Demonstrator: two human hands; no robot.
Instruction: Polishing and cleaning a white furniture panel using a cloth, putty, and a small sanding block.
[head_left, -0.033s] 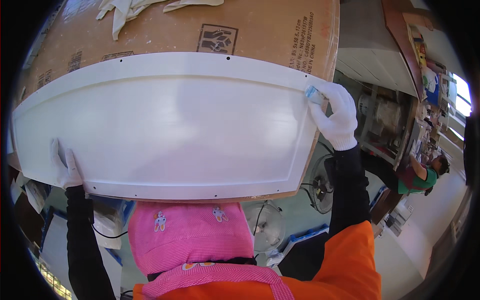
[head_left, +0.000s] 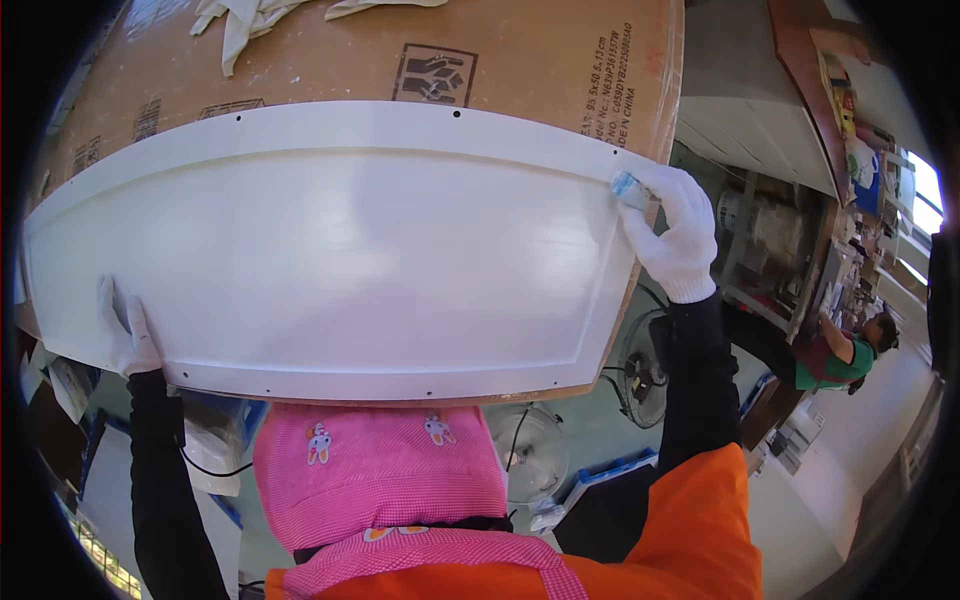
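Note:
A long white panel (head_left: 370,250) with a raised border and small dark holes lies across a cardboard surface. My left hand (head_left: 128,330), in a white knit glove, rests on the panel near its lower left edge. Its fingers are stretched out and apart, with nothing held. At the panel's upper right corner, my right hand (head_left: 680,230), gloved the same way, pinches a small light-blue and white pad (head_left: 630,190). The pad touches the border there. Its exact kind and the part under my fingers cannot be made out.
Brown cardboard (head_left: 330,65) extends beyond the panel, with cream cloths (head_left: 250,20) at the far side. Fans (head_left: 535,455) stand on the floor below the near edge. To the right are a shelf frame (head_left: 750,240) and a person in green (head_left: 835,360) at a cluttered bench.

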